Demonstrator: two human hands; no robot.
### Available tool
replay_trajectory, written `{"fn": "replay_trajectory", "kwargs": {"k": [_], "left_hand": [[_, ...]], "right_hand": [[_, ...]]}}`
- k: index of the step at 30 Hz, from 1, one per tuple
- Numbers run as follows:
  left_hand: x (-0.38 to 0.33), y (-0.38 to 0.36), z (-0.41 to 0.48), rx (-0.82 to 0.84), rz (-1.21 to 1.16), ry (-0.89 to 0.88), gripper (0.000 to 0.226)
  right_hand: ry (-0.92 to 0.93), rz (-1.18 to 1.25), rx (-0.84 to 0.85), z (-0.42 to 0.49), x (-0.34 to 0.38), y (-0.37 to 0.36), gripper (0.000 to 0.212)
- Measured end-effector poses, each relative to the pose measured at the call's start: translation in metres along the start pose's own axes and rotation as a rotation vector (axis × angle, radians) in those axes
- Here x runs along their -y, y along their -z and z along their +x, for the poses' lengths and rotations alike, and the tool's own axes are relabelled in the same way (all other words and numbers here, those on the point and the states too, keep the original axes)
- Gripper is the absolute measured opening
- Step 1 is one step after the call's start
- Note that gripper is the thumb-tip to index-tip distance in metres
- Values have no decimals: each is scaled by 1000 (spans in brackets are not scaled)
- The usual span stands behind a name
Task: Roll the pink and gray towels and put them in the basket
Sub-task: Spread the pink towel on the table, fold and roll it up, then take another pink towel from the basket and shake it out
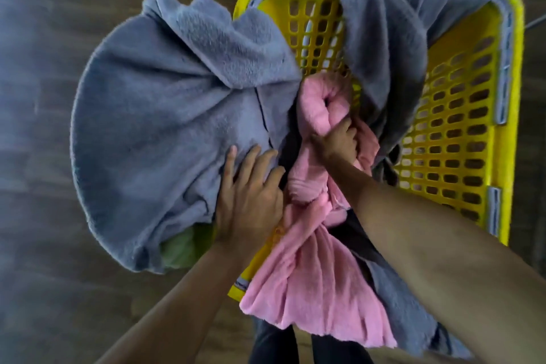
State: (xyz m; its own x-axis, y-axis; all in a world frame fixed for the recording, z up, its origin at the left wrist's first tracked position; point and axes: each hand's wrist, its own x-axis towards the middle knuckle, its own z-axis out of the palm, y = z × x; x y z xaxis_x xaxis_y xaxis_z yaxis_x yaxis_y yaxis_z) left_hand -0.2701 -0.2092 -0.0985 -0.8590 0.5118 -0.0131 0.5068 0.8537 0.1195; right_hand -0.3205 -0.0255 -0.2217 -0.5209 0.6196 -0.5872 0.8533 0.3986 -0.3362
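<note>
A yellow perforated basket (461, 115) stands on the wooden floor. One gray towel (165, 127) hangs in a big bunch over the basket's left rim. My left hand (251, 195) lies flat on it with straight fingers. A second gray towel (393, 38) drapes over the far rim and down into the basket. A pink towel (313, 275) runs from inside the basket over the near rim, its upper end twisted into a loose roll. My right hand (339, 142) grips that pink roll inside the basket.
A bit of green cloth (183, 248) peeks out under the left gray towel. Wooden floor (59, 245) surrounds the basket. My dark trouser legs (283, 346) show at the bottom edge. The basket's right half shows bare yellow mesh.
</note>
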Motion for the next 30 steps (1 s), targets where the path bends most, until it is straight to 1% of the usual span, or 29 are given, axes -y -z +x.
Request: {"fn": "replay_trajectory", "kwargs": {"k": [5, 9, 10, 11, 12, 15, 16, 18, 19, 21, 23, 25, 26, 29, 30], "left_hand": [[0, -2, -1, -9, -21, -1, 22], [-1, 0, 0, 18, -12, -5, 21], [-2, 3, -1, 28, -17, -5, 23], [-4, 6, -1, 38, -27, -3, 25], [-7, 10, -3, 54, -39, 2, 29], [-20, 21, -22, 144, -61, 30, 32], [-26, 24, -32, 195, -66, 38, 30], [-40, 30, -55, 304, -73, 77, 30], [-47, 32, -66, 341, -90, 116, 31], [-59, 39, -83, 388, -145, 222, 31], [-69, 46, -97, 438, -216, 361, 33], [-72, 51, -103, 481, -285, 483, 42], [-71, 53, -102, 477, -314, 513, 40], [-68, 60, -95, 429, -389, 584, 20], [-68, 63, -94, 420, -429, 622, 16]], "right_hand": [[5, -99, -39, 9, -2, -22, 108], [-26, -68, 60, 3, 0, -3, 119], [-17, -49, 92, -2, -1, 7, 118], [10, -35, 126, -7, -4, 16, 114], [47, -33, 158, -15, -9, 27, 105], [141, -24, 242, -53, -31, 62, 65], [144, -8, 272, -71, -39, 74, 54], [127, 32, 349, -113, -56, 96, 41], [125, 32, 377, -135, -66, 105, 37], [160, -10, 382, -176, -82, 118, 30], [236, -41, 347, -204, -97, 118, 28], [325, -140, 345, -221, -108, 113, 29], [356, -189, 359, -226, -113, 111, 29], [442, -242, 374, -232, -123, 111, 30], [464, -249, 378, -231, -125, 114, 31]]}}
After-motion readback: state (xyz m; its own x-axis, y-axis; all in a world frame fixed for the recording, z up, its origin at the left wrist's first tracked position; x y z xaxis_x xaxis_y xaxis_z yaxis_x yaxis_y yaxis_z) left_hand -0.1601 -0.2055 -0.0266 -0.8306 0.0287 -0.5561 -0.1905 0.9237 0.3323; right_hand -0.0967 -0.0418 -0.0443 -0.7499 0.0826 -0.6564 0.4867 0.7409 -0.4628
